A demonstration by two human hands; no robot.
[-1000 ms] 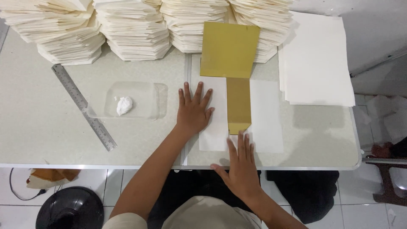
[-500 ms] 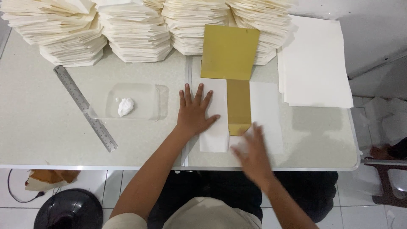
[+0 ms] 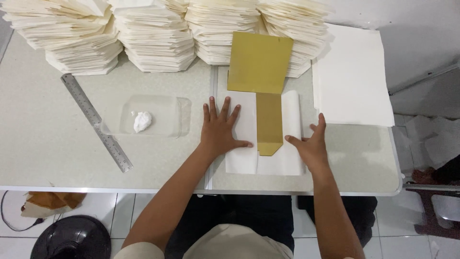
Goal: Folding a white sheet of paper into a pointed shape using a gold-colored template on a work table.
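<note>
Between the two hands, near the front edge of the bench (image 3: 57,158), a white paper sheet (image 3: 244,163) lies folded around a gold card template (image 3: 269,122). The template's long axis runs straight away from the person: a narrow strip with a pointed near end, widening at the far end into a broad panel that leans against the paper stacks (image 3: 158,38).

The left hand (image 3: 220,129) lies flat with fingers spread on the left flap of the sheet, thumb tip pointing toward the template strip and close to its left edge. It holds nothing; it presses the flap down.

The right hand (image 3: 310,144) is open at the right edge of the sheet, thumb on the right flap, fingers raised toward the far side. It grips nothing. The right flap appears slightly curled up along its outer edge.

The template strip lies to the right of the left hand and to the left of the right hand; the left thumb is the nearer.

Further left on the bench lie a steel ruler (image 3: 96,121) and a clear plastic tray (image 3: 165,120) with a white lump (image 3: 142,121). Flat white sheets (image 3: 354,81) are stacked at the right.
</note>
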